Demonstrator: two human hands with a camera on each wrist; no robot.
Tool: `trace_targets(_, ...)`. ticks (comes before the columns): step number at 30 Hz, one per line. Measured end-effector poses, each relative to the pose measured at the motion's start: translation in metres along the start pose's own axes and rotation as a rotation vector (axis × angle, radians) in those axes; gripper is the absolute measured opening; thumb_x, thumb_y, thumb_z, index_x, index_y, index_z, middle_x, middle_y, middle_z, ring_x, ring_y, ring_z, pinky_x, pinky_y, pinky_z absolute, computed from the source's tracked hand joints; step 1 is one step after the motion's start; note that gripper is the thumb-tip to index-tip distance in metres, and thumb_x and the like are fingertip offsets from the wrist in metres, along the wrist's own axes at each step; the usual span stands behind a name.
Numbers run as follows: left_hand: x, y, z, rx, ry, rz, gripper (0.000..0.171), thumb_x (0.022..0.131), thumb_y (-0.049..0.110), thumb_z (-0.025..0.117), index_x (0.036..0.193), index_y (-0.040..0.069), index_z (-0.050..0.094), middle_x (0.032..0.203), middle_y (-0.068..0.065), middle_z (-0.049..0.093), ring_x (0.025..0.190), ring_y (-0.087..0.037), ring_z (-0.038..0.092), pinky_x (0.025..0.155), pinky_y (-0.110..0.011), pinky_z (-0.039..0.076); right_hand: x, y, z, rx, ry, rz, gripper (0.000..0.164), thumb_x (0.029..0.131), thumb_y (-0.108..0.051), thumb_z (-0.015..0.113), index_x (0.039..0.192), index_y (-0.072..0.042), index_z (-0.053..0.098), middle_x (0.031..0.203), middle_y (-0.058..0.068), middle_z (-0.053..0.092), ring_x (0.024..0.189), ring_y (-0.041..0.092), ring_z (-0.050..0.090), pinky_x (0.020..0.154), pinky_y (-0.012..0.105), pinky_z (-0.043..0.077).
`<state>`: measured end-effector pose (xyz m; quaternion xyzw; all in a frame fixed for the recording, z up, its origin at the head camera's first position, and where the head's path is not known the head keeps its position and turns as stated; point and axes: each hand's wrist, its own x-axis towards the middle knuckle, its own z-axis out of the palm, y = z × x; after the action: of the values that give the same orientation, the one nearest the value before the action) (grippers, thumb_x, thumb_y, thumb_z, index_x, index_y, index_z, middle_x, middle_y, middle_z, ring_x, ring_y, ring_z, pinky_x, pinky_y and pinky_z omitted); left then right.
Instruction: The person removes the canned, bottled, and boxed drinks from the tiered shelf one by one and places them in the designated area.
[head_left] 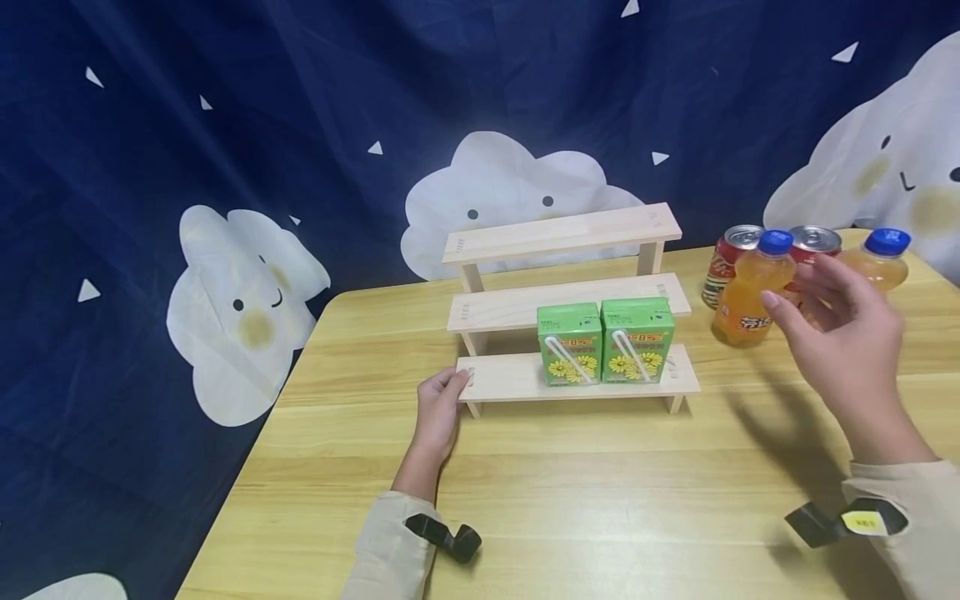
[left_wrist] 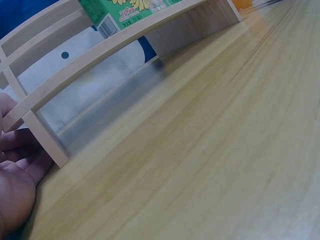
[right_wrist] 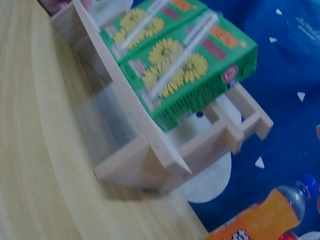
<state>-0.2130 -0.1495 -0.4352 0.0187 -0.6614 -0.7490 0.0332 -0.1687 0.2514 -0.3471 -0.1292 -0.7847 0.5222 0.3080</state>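
A three-tiered wooden shelf [head_left: 498, 379] stands on the table. My left hand [head_left: 437, 414] grips the left end of its lowest tier, thumb on top; the left wrist view shows its fingers [left_wrist: 22, 150] beneath the board. Two green drink cartons [head_left: 570, 346] [head_left: 637, 342], each with a white straw on its front, stand side by side on the right part of that tier. My right hand [head_left: 855, 350] is raised right of the shelf, thumb apart from the fingers, holding nothing visible. Nearest to it is a blue-capped bottle of orange drink [head_left: 750, 292]; whether they touch, I cannot tell.
Behind the right hand stand a second blue-capped orange bottle [head_left: 885, 260] and two red drink cans [head_left: 722, 265] [head_left: 816, 240], partly hidden. A dark blue curtain [head_left: 337, 100] with white clouds hangs behind the wooden table [head_left: 337, 442].
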Motion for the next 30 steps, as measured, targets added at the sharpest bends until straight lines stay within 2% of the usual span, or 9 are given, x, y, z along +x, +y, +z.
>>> trace_targets(3,0.0,0.0,0.0,-0.002,-0.002,0.0,0.03,0.093,0.008,0.052,0.106,-0.018,0.059,0.09,-0.008,0.064,0.078,-0.009,0.063,0.073,-0.019,0.055,-0.006,-0.002,0.004,0.019,-0.047,-0.062,0.058,0.08,-0.011,0.074,0.133,-0.012,0.053,0.111,-0.013,0.06,0.101,-0.004,0.056,0.086,0.003,0.043)
trace_targets(9,0.0,0.0,-0.001,0.006,0.0,0.0,0.03,0.093,0.008,0.051,0.107,-0.018,0.059,0.09,-0.008,0.064,0.078,-0.009,0.063,0.073,-0.019,0.055,-0.018,-0.001,0.017,0.068,-0.192,-0.181,0.053,0.079,-0.005,0.073,0.128,0.0,0.053,0.104,-0.021,0.058,0.097,-0.006,0.056,0.083,0.002,0.043)
trace_targets(12,0.0,0.0,-0.001,0.004,0.0,0.0,0.031,0.093,0.008,0.051,0.108,-0.018,0.059,0.092,-0.009,0.064,0.079,-0.01,0.063,0.074,-0.02,0.055,-0.026,-0.001,0.026,0.089,-0.256,-0.186,0.049,0.081,-0.005,0.072,0.126,0.001,0.054,0.104,-0.023,0.059,0.097,-0.006,0.057,0.082,0.003,0.045)
trace_targets(17,0.0,0.001,-0.001,-0.003,-0.004,-0.006,0.03,0.093,0.008,0.051,0.108,-0.017,0.059,0.094,-0.01,0.063,0.08,-0.01,0.064,0.075,-0.021,0.055,-0.039,-0.002,0.04,0.095,-0.356,-0.196,0.049,0.083,-0.007,0.071,0.129,-0.001,0.053,0.109,-0.016,0.062,0.099,-0.007,0.057,0.083,0.006,0.046)
trace_targets(22,0.0,0.001,-0.002,0.0,0.003,-0.01,0.029,0.093,0.007,0.051,0.107,-0.017,0.059,0.093,-0.01,0.063,0.079,-0.01,0.064,0.075,-0.02,0.055,-0.046,-0.006,0.051,0.136,-0.393,-0.209,0.05,0.082,-0.005,0.072,0.128,-0.001,0.054,0.111,-0.015,0.06,0.099,-0.006,0.057,0.084,0.007,0.047)
trace_targets(24,0.001,0.001,-0.002,0.005,0.0,-0.013,0.029,0.093,0.007,0.051,0.108,-0.017,0.059,0.093,-0.01,0.063,0.08,-0.01,0.064,0.076,-0.021,0.055,-0.046,-0.008,0.054,0.144,-0.402,-0.217,0.051,0.081,-0.005,0.072,0.129,-0.001,0.053,0.114,-0.008,0.061,0.1,-0.005,0.057,0.084,0.008,0.047)
trace_targets(28,0.001,0.001,-0.001,0.001,-0.004,-0.015,0.029,0.093,0.007,0.051,0.108,-0.016,0.059,0.094,-0.01,0.062,0.081,-0.011,0.064,0.077,-0.022,0.055,-0.046,-0.012,0.06,0.143,-0.416,-0.22,0.054,0.082,-0.006,0.072,0.131,0.0,0.051,0.121,0.014,0.059,0.102,-0.006,0.056,0.084,0.009,0.048)
trace_targets(30,0.001,0.001,0.0,0.0,-0.007,-0.017,0.029,0.093,0.007,0.051,0.108,-0.017,0.059,0.094,-0.01,0.062,0.081,-0.011,0.064,0.077,-0.021,0.055,-0.046,-0.011,0.062,0.141,-0.417,-0.218,0.055,0.082,-0.007,0.072,0.132,0.001,0.05,0.123,0.019,0.057,0.102,-0.007,0.055,0.084,0.009,0.048)
